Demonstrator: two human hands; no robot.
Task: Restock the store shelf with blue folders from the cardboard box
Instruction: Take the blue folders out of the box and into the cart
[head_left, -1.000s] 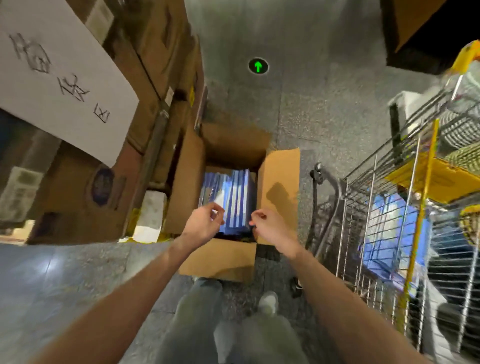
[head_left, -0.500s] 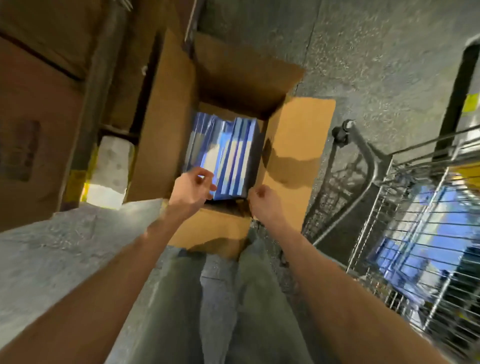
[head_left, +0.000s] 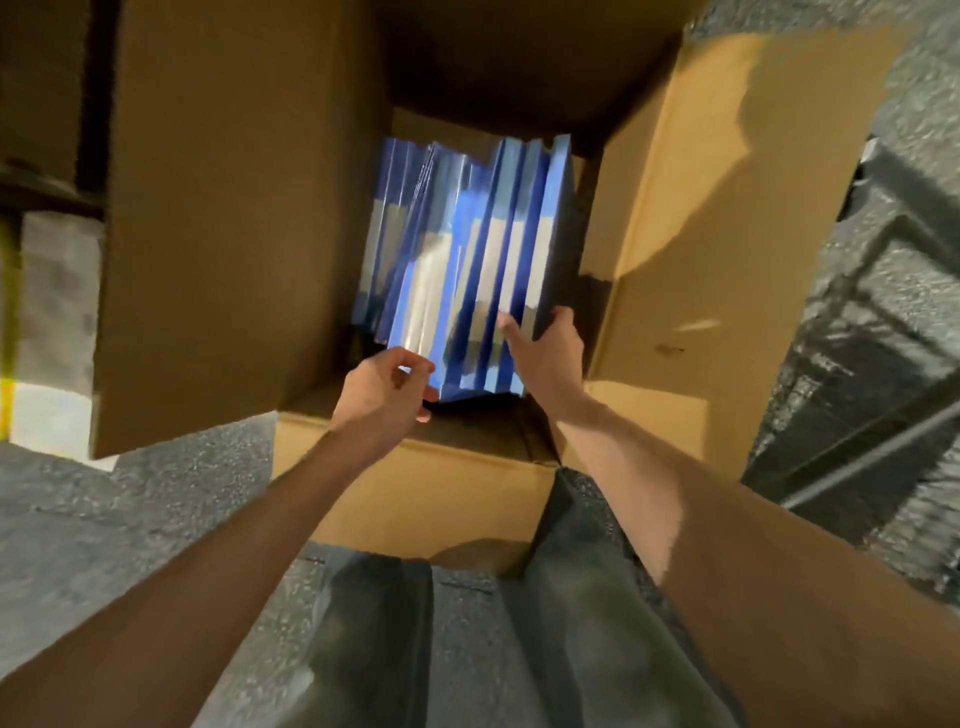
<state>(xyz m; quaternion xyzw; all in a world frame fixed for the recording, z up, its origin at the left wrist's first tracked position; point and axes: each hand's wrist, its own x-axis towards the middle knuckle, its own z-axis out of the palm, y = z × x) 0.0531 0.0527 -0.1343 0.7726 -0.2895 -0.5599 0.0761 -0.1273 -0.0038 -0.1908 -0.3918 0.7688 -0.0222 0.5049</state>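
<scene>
An open cardboard box (head_left: 426, 499) stands on the floor right below me, its flaps spread out. Several blue folders (head_left: 467, 260) stand on edge inside it, spines up, with pale labels. My left hand (head_left: 382, 392) pinches the near corner of a folder at the left of the near group. My right hand (head_left: 545, 351) grips the near end of the rightmost folders, thumb on the left side and fingers round the right. The shelf is not in view.
The box's left flap (head_left: 234, 208) and right flap (head_left: 717, 218) stand wide. A dark metal cart frame (head_left: 872, 322) is at the right edge. Grey speckled floor (head_left: 104, 519) lies at the left. My trouser legs (head_left: 467, 649) are just in front of the box.
My head has dropped closer, so the box fills the view. My right hand moved from the box's near edge onto the rightmost folders. My left hand stays at the folders' near corner.
</scene>
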